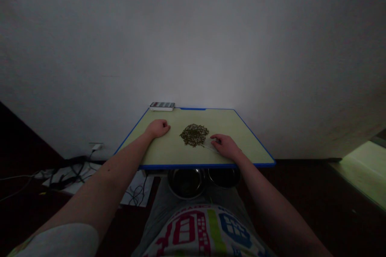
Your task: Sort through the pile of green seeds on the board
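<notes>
A spread pile of small dark brown-green pieces, like seeds or dried bits (pixel 194 135), lies on the pale yellow tabletop (pixel 169 150). My left hand (pixel 158 128) rests on the table left of the pile, its fingers curled in a loose fist with nothing visible in them. Just right of the pile, my right hand (pixel 225 145) pinches a clear, thin plastic piece (pixel 208 143); its exact kind is hard to make out in the dim light. The plastic's far edge touches the right side of the pile.
A white box-like device with a striped top (pixel 162 107) sits at the table's back left corner. Below the blue front edge (pixel 193 166), two metal bowls (pixel 172 186) rest by my lap. Cables (pixel 79 170) and a wall plug (pixel 96 147) are at lower left. A wall stands behind.
</notes>
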`<state>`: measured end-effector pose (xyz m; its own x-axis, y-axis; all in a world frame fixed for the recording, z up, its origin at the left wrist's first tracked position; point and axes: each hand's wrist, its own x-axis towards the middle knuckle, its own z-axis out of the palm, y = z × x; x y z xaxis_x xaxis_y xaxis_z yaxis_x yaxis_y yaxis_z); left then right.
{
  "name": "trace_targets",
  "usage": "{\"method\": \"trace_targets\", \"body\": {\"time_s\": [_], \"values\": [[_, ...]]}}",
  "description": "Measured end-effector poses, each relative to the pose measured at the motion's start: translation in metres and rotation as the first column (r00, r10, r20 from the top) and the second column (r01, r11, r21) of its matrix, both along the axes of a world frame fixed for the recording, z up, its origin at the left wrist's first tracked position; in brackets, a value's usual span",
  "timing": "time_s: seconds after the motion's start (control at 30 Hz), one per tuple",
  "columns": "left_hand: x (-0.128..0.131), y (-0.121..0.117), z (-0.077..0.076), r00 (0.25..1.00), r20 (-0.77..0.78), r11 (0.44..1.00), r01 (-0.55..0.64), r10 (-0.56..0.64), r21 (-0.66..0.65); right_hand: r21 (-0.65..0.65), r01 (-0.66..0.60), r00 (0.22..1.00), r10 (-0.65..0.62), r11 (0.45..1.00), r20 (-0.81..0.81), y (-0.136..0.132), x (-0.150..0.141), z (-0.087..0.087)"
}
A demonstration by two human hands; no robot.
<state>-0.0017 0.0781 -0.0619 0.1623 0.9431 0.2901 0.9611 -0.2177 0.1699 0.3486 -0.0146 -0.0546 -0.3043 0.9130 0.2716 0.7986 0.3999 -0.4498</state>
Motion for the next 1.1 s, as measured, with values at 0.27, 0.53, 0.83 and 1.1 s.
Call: {"method": "trace_targets", "body": {"time_s": [0.27,0.53,0.83,1.1], "values": [[0.001,-0.001,0.002,1.0,-0.001,1.0,-0.019,0.019,-0.023,-0.017,-0.032,0.999,0.032,0.999,0.015,0.001,-0.007,0.001],[0.002,-0.003,0.004,1.0,0.003,1.0,-0.018,0.018,-0.02,-0.007,-0.038,0.999,0.038,0.999,0.015,-0.005,-0.018,0.002],[0.001,-0.001,0.003,1.0,0.007,1.0,-0.007,0.007,-0.014,-0.004,-0.01,1.0,0.01,1.0,0.021,-0.005,-0.024,0.004],[0.002,-0.003,0.003,1.0,-0.001,1.0,-0.004,0.004,-0.011,0.0,-0.04,0.999,0.04,0.999,0.007,-0.004,-0.022,0.001]]}}
